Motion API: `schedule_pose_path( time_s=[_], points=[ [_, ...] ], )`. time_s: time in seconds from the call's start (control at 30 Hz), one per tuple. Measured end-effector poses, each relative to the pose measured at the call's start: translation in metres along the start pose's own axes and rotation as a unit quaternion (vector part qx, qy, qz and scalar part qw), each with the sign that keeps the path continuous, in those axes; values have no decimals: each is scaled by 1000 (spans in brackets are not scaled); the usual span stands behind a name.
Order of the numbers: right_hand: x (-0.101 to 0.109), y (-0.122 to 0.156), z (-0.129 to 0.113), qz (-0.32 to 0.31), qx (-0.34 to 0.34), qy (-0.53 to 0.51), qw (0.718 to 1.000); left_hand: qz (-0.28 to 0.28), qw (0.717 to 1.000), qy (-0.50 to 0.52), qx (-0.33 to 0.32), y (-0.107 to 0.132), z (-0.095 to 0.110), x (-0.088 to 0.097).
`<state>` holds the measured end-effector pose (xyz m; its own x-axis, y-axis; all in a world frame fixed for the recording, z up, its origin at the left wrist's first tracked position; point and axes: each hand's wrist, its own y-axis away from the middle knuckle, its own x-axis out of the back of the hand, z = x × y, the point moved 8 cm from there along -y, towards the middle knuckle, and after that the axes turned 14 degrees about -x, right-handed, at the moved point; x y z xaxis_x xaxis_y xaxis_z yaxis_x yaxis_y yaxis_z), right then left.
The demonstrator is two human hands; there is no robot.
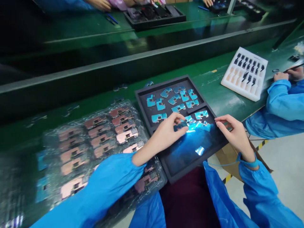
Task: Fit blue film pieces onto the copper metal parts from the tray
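My left hand (167,130) reaches over a black tray (169,171), its thumb and fingers curled toward each other around a dark bluish patch. Whether that patch is a piece in my grip or one lying below, I cannot make out. Just beyond the fingertips, small cut-out plates with shiny blue film (201,115) lie in a loose cluster under a bright glare. Across the divider, several more blue-filmed plates (159,117) are spread over the tray's far section. My right hand (234,134) has thumb and forefinger closed at the tray's right rim.
Left of the black tray, a clear plastic blister tray (82,126) holds rows of pinkish-copper plates. A white foam tray (244,74) with dark strips lies at the right, near a co-worker's hands (288,74). Behind the divider rail, another black tray (154,22) stands by other people's hands.
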<state>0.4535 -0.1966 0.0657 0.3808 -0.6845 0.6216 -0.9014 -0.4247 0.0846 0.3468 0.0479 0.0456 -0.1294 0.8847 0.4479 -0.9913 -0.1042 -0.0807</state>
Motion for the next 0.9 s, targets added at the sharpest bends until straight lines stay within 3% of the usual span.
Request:
schedule_pose_path(
  time_s=[0.1,0.17,0.27,0.4,0.53,0.6,0.7,0.9],
  points=[
    [11,24,28,79,-55,-89,991,-76,993,-51,-69,-19,4,-57],
    [15,36,40,100,-76,-123,984,-130,981,-95,-109,-31,7,-87],
    [18,48,49,98,-83,-124,984,-174,962,-142,-156,-39,15,-110],
    [23,50,50,109,-57,-91,988,-179,953,-164,-179,-28,24,-104],
    [-3,32,28,54,53,82,994,-186,942,-198,-200,-8,24,-89],
    [-24,23,19,15,107,205,973,-183,935,-220,-208,0,22,-83],
    [-43,14,16,-8,131,326,936,-155,940,-237,-190,8,17,-70],
    [-48,14,19,-15,136,365,921,-73,964,-216,-139,3,16,-49]
  ],
)
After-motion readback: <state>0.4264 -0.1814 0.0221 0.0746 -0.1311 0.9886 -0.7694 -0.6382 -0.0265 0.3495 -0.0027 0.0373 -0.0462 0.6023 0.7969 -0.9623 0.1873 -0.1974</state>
